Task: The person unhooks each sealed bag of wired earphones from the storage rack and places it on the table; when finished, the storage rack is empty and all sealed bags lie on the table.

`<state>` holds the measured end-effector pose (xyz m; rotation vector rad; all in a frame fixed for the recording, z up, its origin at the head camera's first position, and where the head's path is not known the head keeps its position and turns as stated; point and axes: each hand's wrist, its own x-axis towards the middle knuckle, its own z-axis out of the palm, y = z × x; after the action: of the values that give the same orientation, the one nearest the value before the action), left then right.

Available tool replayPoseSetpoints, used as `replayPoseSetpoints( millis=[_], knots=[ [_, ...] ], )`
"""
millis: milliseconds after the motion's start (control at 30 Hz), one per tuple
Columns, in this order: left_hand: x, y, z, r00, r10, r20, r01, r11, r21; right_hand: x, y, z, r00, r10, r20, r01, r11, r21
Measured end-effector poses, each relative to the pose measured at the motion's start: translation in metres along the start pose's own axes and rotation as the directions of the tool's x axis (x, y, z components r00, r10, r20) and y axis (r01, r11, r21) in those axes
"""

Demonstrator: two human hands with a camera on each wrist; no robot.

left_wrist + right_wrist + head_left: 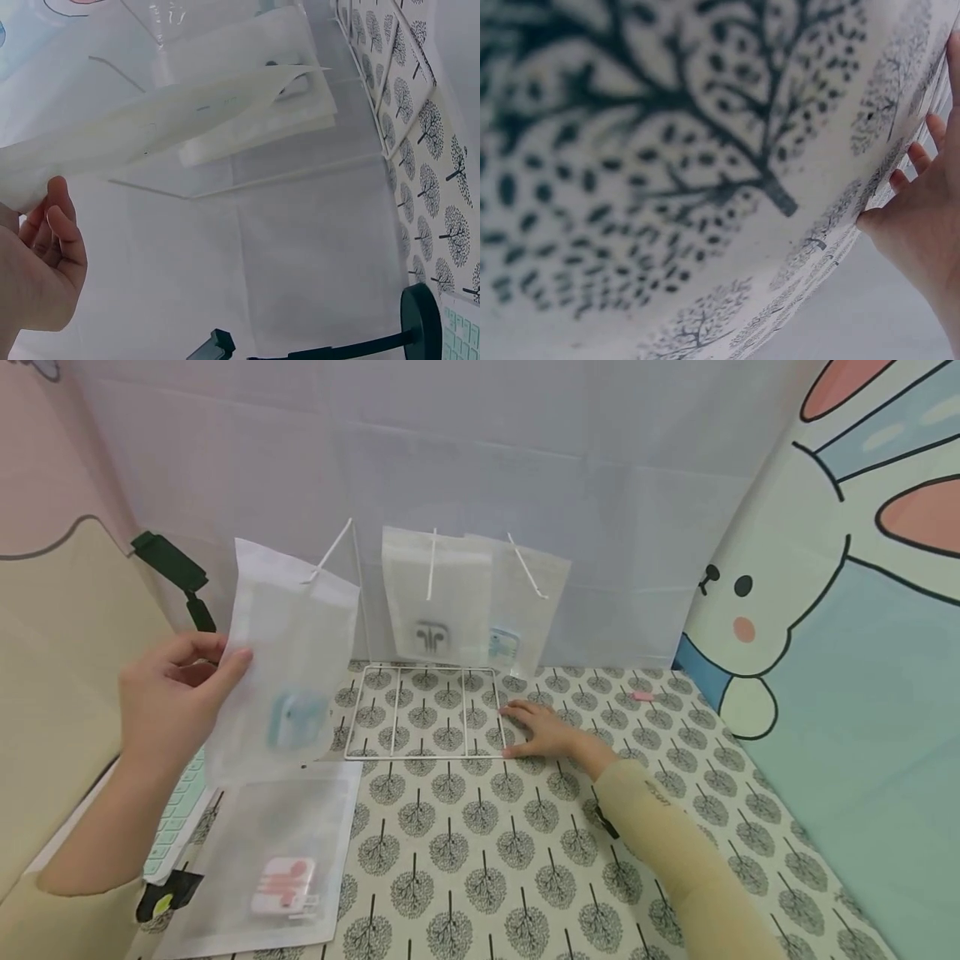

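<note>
My left hand (176, 693) pinches the left edge of a frosted white pouch (281, 618) between thumb and fingers. A pale blue earphone case (297, 718) shows through it. A white wire prong (330, 550) overlaps the pouch's top in the head view; in the left wrist view, this prong's (150, 189) tip shows beside the pouch (142, 124). The prong belongs to a white wire rack (427, 758). At the right end of the rack's base, my right hand (551, 732) lies with fingers spread, fingertips at the side wire.
Two frosted pouches (438, 577) hang from the rack's other prongs. Another pouch (300, 814) with a pink-and-white earphone box (283, 883) lies front left. A mint keyboard (174, 814) and a dark green stand (171, 560) are at the left, a pink piece (642, 697) at the right.
</note>
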<state>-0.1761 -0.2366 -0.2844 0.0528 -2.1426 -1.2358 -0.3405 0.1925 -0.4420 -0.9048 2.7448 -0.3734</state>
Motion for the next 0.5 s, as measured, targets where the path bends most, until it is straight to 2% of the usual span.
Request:
replayPoseSetpoints(
  millis=[133, 233, 500],
  knots=[
    [-0.007, 0.000, -0.004, 0.999, 0.045, -0.024, -0.045, 0.999, 0.008, 0.001, 0.000, 0.001, 1.000, -0.003, 0.009, 0.003, 1.000, -0.007],
    [-0.012, 0.000, -0.006, 0.998, 0.056, -0.040, -0.056, 0.998, -0.001, 0.001, 0.001, 0.002, 1.000, -0.007, 0.009, 0.007, 1.000, -0.012],
    [-0.025, 0.007, -0.017, 0.999, 0.024, -0.043, -0.024, 1.000, 0.008, 0.003, 0.004, 0.003, 1.000, 0.002, 0.009, -0.002, 1.000, -0.027]
  ],
)
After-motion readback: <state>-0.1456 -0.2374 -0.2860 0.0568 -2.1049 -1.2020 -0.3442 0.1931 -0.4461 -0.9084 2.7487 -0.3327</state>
